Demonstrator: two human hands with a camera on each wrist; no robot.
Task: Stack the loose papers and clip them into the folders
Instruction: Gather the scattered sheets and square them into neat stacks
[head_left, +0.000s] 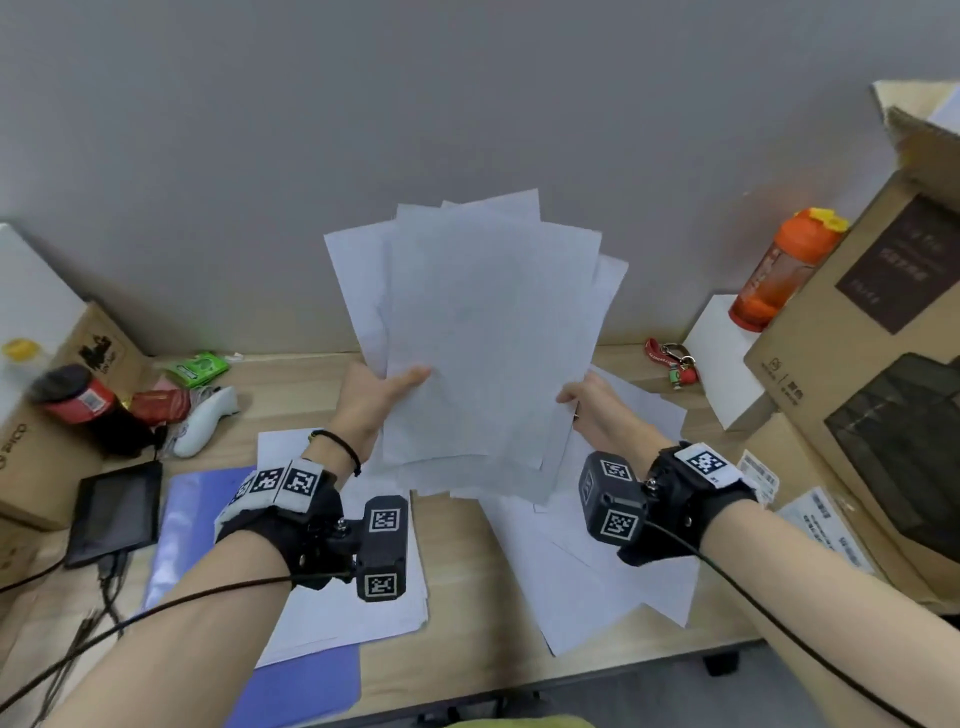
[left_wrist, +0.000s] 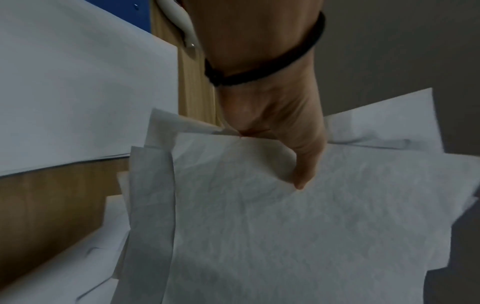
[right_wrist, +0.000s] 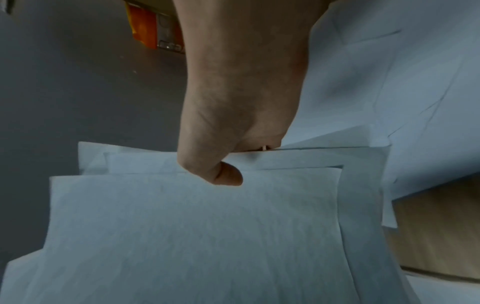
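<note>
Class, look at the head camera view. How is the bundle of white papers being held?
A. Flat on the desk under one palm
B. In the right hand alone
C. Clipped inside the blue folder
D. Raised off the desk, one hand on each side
D: the left hand and right hand each pinch a side of the uneven papers, raised above the desk.

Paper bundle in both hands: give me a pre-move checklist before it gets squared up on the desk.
1. Left hand grips the paper bundle, thumb on the front sheet: ok.
2. Right hand grips the opposite edge, thumb on top: ok.
3. Sheet edges aligned: not ok; corners fan out at several angles.
4. All loose sheets gathered: not ok; loose sheets lie on the desk under the bundle.
5. Blue folder within reach: ok, at the near left, with a paper stack on it.
6. Folder clip open: cannot tell.
</note>
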